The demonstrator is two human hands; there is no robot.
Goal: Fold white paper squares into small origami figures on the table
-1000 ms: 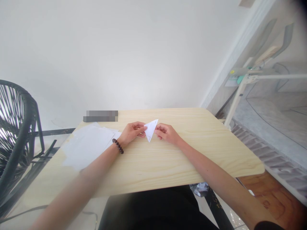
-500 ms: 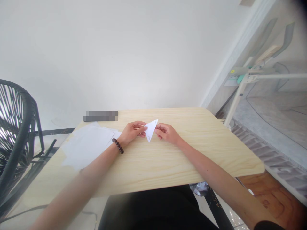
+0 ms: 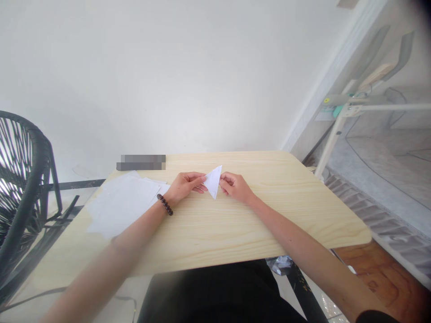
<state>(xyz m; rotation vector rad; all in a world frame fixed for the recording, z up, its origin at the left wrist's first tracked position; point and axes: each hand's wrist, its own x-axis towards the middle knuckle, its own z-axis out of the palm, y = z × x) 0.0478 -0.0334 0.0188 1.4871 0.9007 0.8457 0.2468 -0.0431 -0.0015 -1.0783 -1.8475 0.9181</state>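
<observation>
Over the worktop, pinching folded paper in left hand; curling right hand at its three o'clock, too obscured to tell if gripping.

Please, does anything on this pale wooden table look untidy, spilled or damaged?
Loose white paper sheets on the left of the pale wooden table lie askew, overlapping at uneven angles. The dark grey rectangular patch behind them looks odd: it is pixelated, unidentifiable. I notice no spill or damage.
</observation>
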